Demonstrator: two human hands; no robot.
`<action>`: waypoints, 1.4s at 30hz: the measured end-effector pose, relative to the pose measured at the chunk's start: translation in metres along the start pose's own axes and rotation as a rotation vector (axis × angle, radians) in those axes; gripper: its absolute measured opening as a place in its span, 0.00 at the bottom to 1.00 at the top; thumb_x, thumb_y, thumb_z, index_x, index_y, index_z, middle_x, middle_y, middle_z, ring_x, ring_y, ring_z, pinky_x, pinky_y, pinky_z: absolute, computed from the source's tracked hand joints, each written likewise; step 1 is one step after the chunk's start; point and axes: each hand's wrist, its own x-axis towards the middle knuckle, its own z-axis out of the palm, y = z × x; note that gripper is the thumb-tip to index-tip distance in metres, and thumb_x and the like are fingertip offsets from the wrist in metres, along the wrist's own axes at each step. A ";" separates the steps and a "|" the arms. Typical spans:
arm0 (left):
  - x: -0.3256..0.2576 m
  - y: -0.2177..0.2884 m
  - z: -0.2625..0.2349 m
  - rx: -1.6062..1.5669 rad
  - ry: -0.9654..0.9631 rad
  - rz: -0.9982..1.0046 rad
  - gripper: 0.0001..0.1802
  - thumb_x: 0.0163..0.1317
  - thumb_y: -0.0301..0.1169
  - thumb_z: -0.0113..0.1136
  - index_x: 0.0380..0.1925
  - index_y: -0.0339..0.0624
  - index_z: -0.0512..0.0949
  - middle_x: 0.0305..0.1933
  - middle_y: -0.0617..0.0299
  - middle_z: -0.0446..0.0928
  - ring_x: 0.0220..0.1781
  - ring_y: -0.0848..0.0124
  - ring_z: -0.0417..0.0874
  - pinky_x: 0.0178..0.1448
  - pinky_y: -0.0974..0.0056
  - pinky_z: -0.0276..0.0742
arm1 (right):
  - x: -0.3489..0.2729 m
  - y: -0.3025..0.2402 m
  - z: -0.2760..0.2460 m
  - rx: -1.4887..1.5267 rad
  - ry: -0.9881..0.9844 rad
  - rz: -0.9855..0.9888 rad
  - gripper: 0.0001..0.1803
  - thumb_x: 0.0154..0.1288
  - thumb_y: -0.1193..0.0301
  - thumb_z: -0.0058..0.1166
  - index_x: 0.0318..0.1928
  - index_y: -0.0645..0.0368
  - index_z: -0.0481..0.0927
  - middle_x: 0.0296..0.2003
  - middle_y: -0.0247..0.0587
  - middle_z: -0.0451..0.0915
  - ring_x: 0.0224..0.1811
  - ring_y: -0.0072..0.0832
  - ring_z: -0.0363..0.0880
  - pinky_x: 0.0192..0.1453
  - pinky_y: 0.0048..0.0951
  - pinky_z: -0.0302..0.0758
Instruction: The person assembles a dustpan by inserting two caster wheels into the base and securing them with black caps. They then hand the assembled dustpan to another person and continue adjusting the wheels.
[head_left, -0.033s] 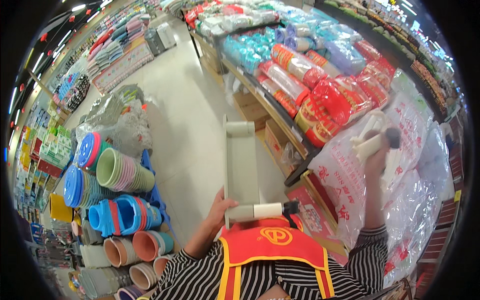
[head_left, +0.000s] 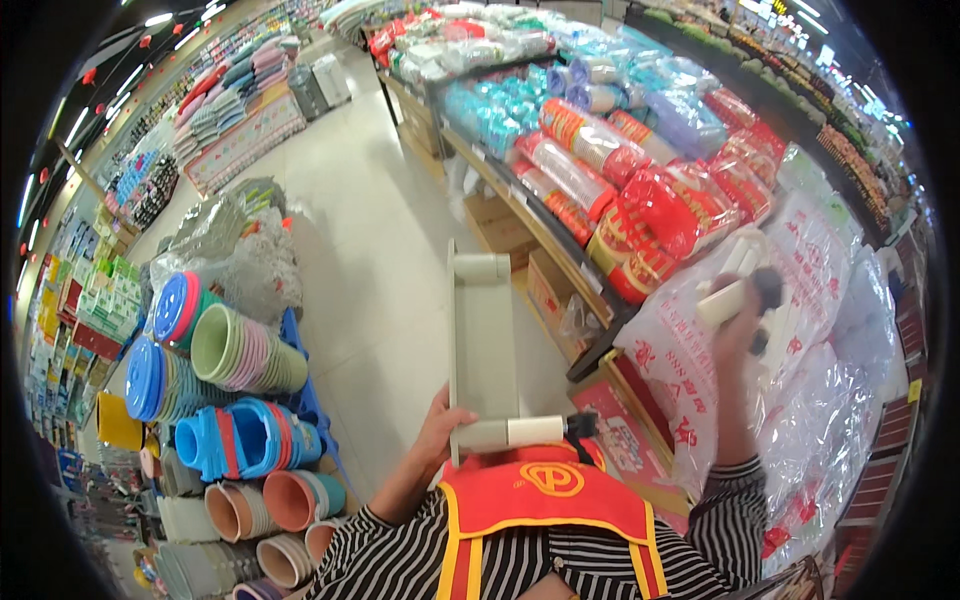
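Observation:
A long, pale grey-green plastic shelf panel (head_left: 485, 340) stands lengthwise in front of my body. Gripping its near left corner is my left hand (head_left: 440, 424), with the thumb over the edge. From the panel's near end a white tube (head_left: 536, 430) sticks out to the right, with a black caster (head_left: 580, 424) at its tip. My right hand (head_left: 738, 338), slightly blurred, closes around a short white caster leg (head_left: 722, 303) with a dark wheel, above clear printed plastic bags (head_left: 660, 350). More white parts lie beside and behind it, partly hidden by the hand.
Stacked buckets and basins (head_left: 250, 345) stand on the left. On the right, a display table (head_left: 540, 215) carries red-wrapped cup packs (head_left: 580, 165). Below it sits a red carton (head_left: 630, 430). A tiled aisle floor (head_left: 365, 250) runs between them.
My right hand has moved a little toward me and to the left, carrying the caster leg. The left hand and shelf panel stay almost where they were.

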 end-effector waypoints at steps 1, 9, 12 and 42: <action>0.001 0.000 -0.002 -0.002 -0.014 0.007 0.34 0.48 0.19 0.52 0.61 0.38 0.64 0.51 0.58 0.73 0.52 0.69 0.75 0.57 0.65 0.72 | -0.015 0.005 0.018 0.067 0.023 0.107 0.25 0.73 0.50 0.31 0.40 0.57 0.76 0.26 0.31 0.73 0.28 0.20 0.73 0.32 0.24 0.72; 0.001 0.003 0.000 0.015 -0.106 -0.003 0.39 0.48 0.21 0.57 0.65 0.40 0.60 0.58 0.55 0.70 0.58 0.65 0.73 0.60 0.61 0.71 | -0.066 0.063 0.068 0.232 -0.282 0.340 0.15 0.68 0.62 0.52 0.46 0.59 0.76 0.33 0.38 0.80 0.28 0.22 0.77 0.30 0.24 0.74; 0.001 0.003 -0.005 0.020 -0.125 -0.014 0.39 0.48 0.21 0.58 0.65 0.39 0.59 0.57 0.55 0.70 0.58 0.65 0.73 0.61 0.61 0.70 | -0.060 0.057 0.085 0.066 -0.330 0.139 0.15 0.65 0.68 0.56 0.50 0.59 0.73 0.37 0.39 0.79 0.32 0.24 0.79 0.33 0.26 0.76; 0.004 -0.032 -0.027 0.036 -0.360 0.080 0.33 0.56 0.29 0.62 0.61 0.36 0.63 0.56 0.56 0.73 0.58 0.66 0.76 0.62 0.61 0.71 | -0.088 0.061 0.137 0.649 -0.544 0.557 0.18 0.70 0.58 0.49 0.51 0.59 0.74 0.50 0.40 0.79 0.49 0.26 0.79 0.51 0.29 0.78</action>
